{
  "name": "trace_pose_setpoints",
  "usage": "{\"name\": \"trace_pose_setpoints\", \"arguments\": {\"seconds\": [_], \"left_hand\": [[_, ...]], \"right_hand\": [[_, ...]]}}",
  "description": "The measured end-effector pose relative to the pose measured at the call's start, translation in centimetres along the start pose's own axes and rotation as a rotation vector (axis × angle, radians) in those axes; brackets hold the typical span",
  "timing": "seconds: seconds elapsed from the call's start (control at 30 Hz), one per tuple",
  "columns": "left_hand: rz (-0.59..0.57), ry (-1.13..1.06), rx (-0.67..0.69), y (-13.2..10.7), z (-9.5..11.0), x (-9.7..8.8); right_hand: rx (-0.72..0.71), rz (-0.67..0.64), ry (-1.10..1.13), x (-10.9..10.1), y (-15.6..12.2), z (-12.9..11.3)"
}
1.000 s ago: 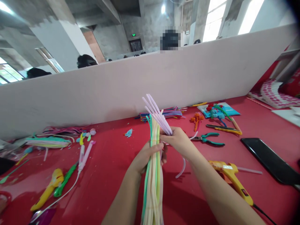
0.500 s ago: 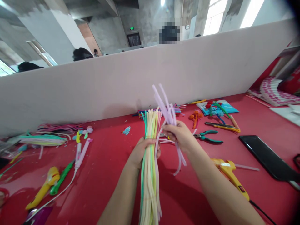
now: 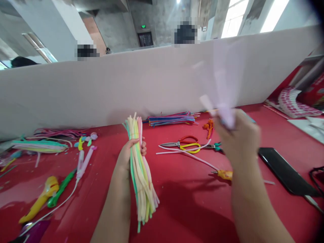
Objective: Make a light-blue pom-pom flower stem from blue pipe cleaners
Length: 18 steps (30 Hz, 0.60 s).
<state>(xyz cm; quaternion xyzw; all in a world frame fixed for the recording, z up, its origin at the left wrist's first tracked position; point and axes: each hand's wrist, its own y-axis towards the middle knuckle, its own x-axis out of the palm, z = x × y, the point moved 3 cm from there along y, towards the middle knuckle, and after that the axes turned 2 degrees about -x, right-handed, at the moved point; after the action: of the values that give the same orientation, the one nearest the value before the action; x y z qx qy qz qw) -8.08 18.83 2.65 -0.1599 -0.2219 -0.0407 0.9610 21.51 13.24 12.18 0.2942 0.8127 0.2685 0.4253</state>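
My left hand is closed around a thick bundle of pastel pipe cleaners in cream, yellow, green and pink, held upright over the red table. To the right, my right hand is raised and closed around several lilac pipe cleaners, whose upper ends are smeared by motion. Between the hands, scissors with red and yellow handles lie on the table. Two or so loose pale pink pipe cleaners lie across and beside them. A yellow glue gun is partly hidden behind my right forearm.
A white partition runs along the back, with a row of blue and pink pipe cleaners at its foot. A black phone lies at right. On the left are a yellow tool, a green tool and more pipe cleaners.
My right hand has moved right and up, carrying the lilac pipe cleaners away from the bundle. My left hand has shifted left with the bundle, and the scissors now show.
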Motion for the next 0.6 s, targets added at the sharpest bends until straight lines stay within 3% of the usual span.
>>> {"name": "trace_pose_setpoints", "arguments": {"seconds": [0.1, 0.13, 0.17, 0.27, 0.4, 0.5, 0.6], "left_hand": [[-0.029, 0.006, -0.029, -0.3, -0.2, 0.5], [-0.039, 0.010, -0.043, -0.5, -0.2, 0.7], [-0.049, 0.013, -0.056, -0.6, -0.2, 0.8], [-0.073, 0.008, -0.065, -0.9, 0.1, 0.8], [-0.078, -0.013, -0.013, -0.9, 0.3, 0.6], [-0.090, -0.010, -0.001, -0.9, 0.2, 0.8], [-0.131, -0.018, -0.007, -0.9, -0.1, 1.4]], "right_hand": [[-0.204, -0.651, -0.207, 5.7, -1.4, -0.8], [-0.244, -0.787, -0.207, 7.4, -2.1, -0.9], [-0.261, -0.839, -0.193, 8.9, -2.6, -0.9], [-0.273, -0.878, -0.168, 11.6, -3.7, -0.8], [-0.095, -0.743, 0.047, 11.0, -3.1, -0.4], [0.165, -0.694, 0.451, 9.3, -2.4, -0.3], [0.429, -0.852, 1.015, 8.2, -2.6, -0.8]]}}
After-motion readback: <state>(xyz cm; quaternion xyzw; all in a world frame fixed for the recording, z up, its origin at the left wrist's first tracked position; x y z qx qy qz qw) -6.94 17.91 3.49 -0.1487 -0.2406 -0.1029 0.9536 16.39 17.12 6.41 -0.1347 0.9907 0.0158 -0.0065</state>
